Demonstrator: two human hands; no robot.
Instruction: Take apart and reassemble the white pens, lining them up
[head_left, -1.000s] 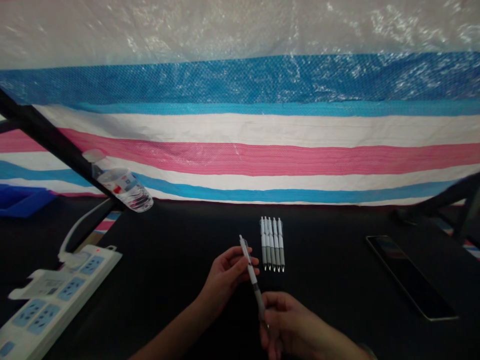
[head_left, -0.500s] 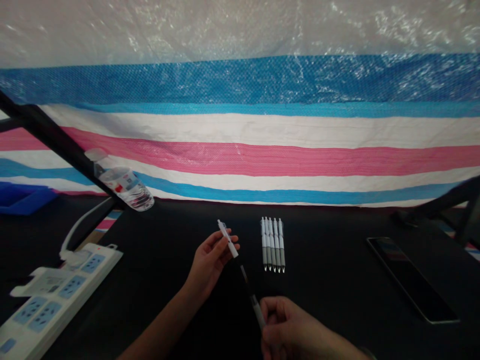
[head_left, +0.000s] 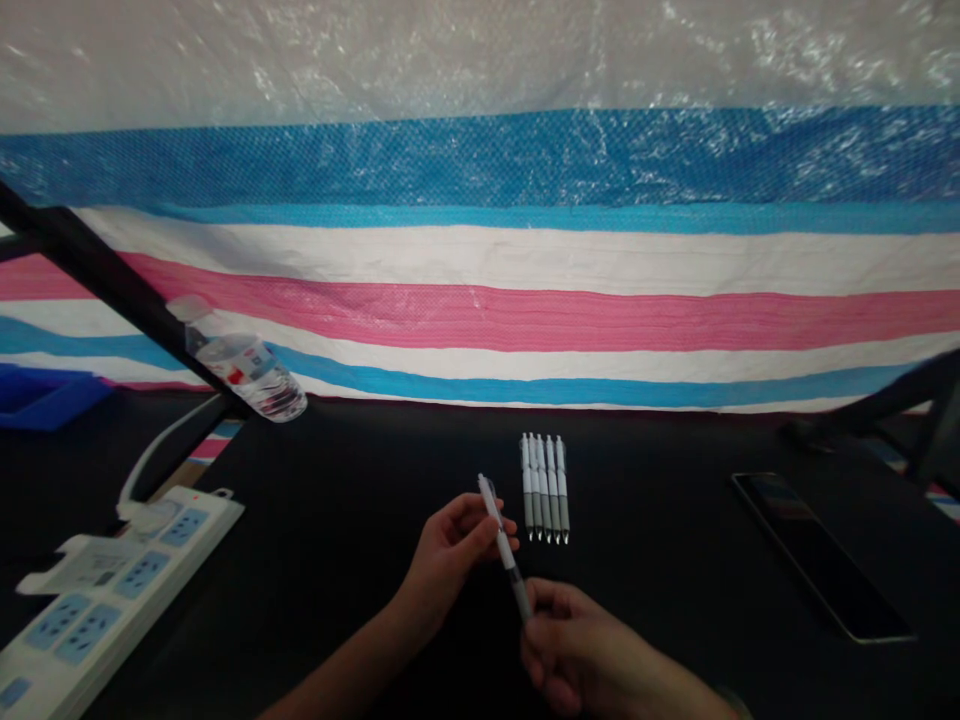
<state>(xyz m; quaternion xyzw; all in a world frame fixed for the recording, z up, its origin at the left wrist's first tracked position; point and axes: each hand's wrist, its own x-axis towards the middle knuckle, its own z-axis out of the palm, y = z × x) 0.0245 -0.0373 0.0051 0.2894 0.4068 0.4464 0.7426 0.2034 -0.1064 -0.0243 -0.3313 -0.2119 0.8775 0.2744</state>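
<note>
My left hand (head_left: 459, 548) pinches the white upper barrel (head_left: 491, 502) of a pen between thumb and fingers. Closed round the grey grip section (head_left: 521, 597) of the same pen is my right hand (head_left: 564, 640), lower and to the right. The two parts are in line, with a short dark, partly clear stretch between them. The pen tip is hidden by my right hand. Just beyond my hands, several white pens with grey grips (head_left: 545, 490) lie side by side on the black table (head_left: 660, 560), tips toward me.
A black phone (head_left: 821, 555) lies at the right. To the left are a white power strip (head_left: 127, 600) with a plugged cable, a tilted clear bottle (head_left: 255, 375) and a blue tray (head_left: 49, 397). Striped sheeting (head_left: 525, 320) hangs behind the table.
My left hand has moved right and toward me with the white barrel. The gap between the barrel and the grip section has closed up, hiding most of the thin refill.
</note>
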